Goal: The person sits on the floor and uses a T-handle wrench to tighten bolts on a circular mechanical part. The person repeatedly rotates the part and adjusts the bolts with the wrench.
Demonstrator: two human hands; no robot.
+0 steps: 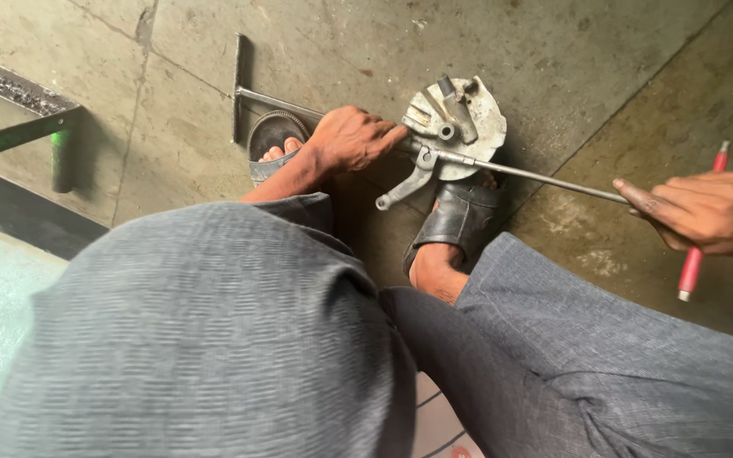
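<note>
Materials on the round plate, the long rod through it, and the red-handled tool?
Round plate: looks like cast aluminium, dull pale grey, scuffed, chipped rim. Long rod: probably steel, thin, grey, faint sheen, darker than the plate. Red-handled tool in the right hand: handle looks plastic or rubber, glossy red; metal tip. Left hand grips near the plate.

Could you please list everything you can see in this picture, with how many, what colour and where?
brake plate: one, pale grey metal disc with a lever, on the floor by the right foot
long rod: one, grey metal, running through the plate toward the right hand
red-handled tool: one, red, in the right hand
metal bar: one, dark, upper left
concrete floor: grey, stained
sandals: two, dark, on the feet
trousers: grey, foreground
left hand: on the rod beside the plate
right hand: holding the tool, fingertips at the rod's end
</note>
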